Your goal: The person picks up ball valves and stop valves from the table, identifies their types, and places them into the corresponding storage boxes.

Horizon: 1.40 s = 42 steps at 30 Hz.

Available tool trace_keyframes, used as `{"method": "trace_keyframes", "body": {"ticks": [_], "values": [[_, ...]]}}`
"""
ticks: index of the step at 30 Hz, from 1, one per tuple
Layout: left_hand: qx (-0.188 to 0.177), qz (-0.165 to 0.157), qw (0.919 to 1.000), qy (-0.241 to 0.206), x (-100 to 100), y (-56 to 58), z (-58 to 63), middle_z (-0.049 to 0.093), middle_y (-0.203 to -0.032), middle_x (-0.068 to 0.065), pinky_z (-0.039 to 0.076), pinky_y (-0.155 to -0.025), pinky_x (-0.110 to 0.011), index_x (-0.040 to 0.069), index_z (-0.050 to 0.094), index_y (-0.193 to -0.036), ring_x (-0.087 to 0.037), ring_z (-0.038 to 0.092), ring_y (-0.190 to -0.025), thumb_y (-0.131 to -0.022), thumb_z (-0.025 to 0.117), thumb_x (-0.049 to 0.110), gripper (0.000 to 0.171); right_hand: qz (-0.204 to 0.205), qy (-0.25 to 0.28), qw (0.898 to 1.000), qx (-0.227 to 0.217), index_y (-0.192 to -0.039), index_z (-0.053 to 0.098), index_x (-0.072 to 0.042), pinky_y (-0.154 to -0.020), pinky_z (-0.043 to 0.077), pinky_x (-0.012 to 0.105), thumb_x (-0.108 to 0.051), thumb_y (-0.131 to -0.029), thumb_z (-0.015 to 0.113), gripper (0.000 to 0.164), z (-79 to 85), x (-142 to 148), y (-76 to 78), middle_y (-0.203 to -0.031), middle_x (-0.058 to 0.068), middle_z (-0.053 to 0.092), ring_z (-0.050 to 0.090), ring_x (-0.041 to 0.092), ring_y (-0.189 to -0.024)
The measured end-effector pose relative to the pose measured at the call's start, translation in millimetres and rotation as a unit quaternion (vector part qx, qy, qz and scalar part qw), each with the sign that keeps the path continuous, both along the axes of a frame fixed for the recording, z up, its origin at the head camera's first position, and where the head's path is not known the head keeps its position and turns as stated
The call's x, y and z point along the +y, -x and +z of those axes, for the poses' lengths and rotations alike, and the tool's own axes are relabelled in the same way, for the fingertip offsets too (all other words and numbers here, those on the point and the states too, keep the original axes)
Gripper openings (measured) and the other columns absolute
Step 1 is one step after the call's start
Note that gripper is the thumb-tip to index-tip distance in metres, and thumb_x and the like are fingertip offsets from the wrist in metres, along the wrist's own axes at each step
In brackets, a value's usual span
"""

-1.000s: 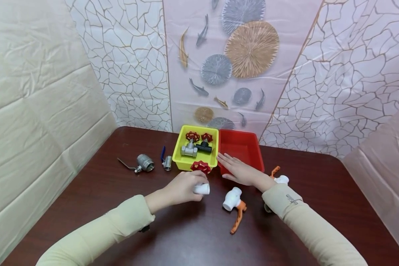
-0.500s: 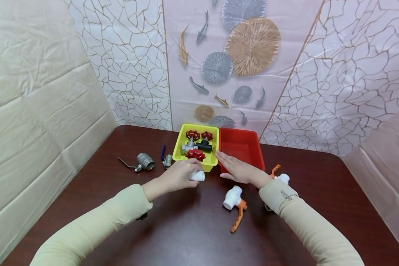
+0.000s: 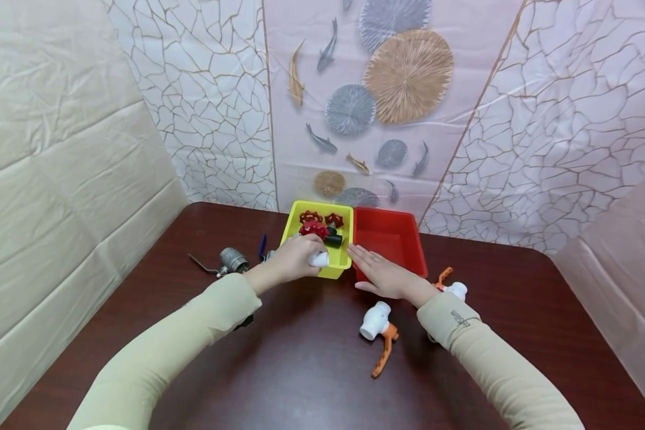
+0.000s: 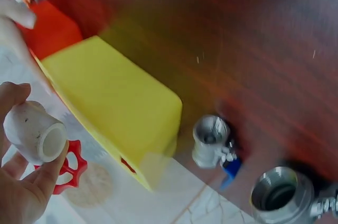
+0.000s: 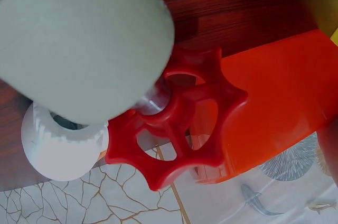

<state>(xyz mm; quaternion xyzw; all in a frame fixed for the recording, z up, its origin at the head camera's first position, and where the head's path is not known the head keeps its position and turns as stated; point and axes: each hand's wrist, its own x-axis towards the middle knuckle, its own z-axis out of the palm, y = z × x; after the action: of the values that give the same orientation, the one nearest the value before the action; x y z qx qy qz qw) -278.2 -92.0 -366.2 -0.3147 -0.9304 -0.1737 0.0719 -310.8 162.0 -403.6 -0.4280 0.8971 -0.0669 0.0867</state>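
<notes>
Fingers of the left hand (image 3: 292, 258) were curled round a white valve (image 3: 319, 260) with a red handwheel (image 3: 313, 229), which I saw over the near side of the yellow bin (image 3: 335, 272). Right of that bin, the right hand (image 3: 383, 273), straight-fingered, held nothing beside the red bin (image 3: 391, 239).

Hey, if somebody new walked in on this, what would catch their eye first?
Probably the bright yellow bin and red bin side by side at the table's far edge, with the left hand holding a red-wheeled white valve over the yellow one. Next, perhaps, the orange-handled white valve lying nearer the person, and the big gold disc on the wall behind.
</notes>
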Motion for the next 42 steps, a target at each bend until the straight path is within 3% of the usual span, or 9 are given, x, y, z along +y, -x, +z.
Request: {"method": "trace_keyframes", "body": {"ticks": [6,13,25,36,42], "values": [[-0.002,0.009,0.9992,0.038,3,23.4,8.8,0.063,-0.112,-0.009,0.052,-0.083,-0.035,0.006,0.069,-0.108,-0.021,0.062,-0.094,-0.079,0.073,0.016,0.031,-0.004,-0.002,1.000,-0.001,-0.151,0.012,-0.005,-0.116,0.016,0.054,-0.034,-0.093,0.055,0.078,1.8,5,1.2,-0.158,0.015,0.012,0.010,0.035,-0.146],[-0.007,0.018,0.9977,0.065,10,41.4,13.0,0.063,-0.115,-0.009,0.051,-0.088,-0.037,0.007,0.068,-0.112,-0.023,0.062,-0.098,-0.080,0.073,0.016,0.034,0.001,0.000,1.000,-0.001,-0.151,0.013,-0.004,-0.116,0.015,0.054,-0.033,-0.094,0.055,0.077,1.3,5,1.1,-0.158,0.016,0.012,0.010,0.035,-0.146],[0.016,0.009,0.9909,0.133,25,58.0,7.5,0.065,-0.113,-0.005,0.051,-0.086,-0.035,0.010,0.070,-0.106,-0.020,0.063,-0.094,-0.080,0.072,0.016,0.027,0.004,0.000,1.000,-0.001,-0.150,0.014,-0.002,-0.116,0.017,0.053,-0.033,-0.092,0.058,0.079,1.8,4,2.5,-0.158,0.016,0.014,0.009,0.034,-0.146],[0.022,0.006,0.9901,0.138,34,70.0,-2.6,0.066,-0.107,-0.005,0.052,-0.086,-0.033,0.011,0.072,-0.104,-0.020,0.064,-0.091,-0.082,0.071,0.013,0.022,0.001,-0.007,1.000,-0.002,-0.151,0.012,-0.004,-0.116,0.018,0.050,-0.034,-0.092,0.058,0.081,-0.8,2,3.1,-0.158,0.013,0.012,0.009,0.032,-0.147],[-0.001,0.014,0.9867,0.162,43,73.4,-12.6,0.067,-0.108,-0.003,0.051,-0.089,-0.032,0.014,0.071,-0.107,-0.019,0.063,-0.094,-0.083,0.071,0.016,0.024,0.004,-0.005,1.000,-0.001,-0.151,0.012,-0.005,-0.116,0.019,0.050,-0.033,-0.092,0.059,0.081,-0.2,0,1.3,-0.158,0.013,0.012,0.010,0.032,-0.146]]}}
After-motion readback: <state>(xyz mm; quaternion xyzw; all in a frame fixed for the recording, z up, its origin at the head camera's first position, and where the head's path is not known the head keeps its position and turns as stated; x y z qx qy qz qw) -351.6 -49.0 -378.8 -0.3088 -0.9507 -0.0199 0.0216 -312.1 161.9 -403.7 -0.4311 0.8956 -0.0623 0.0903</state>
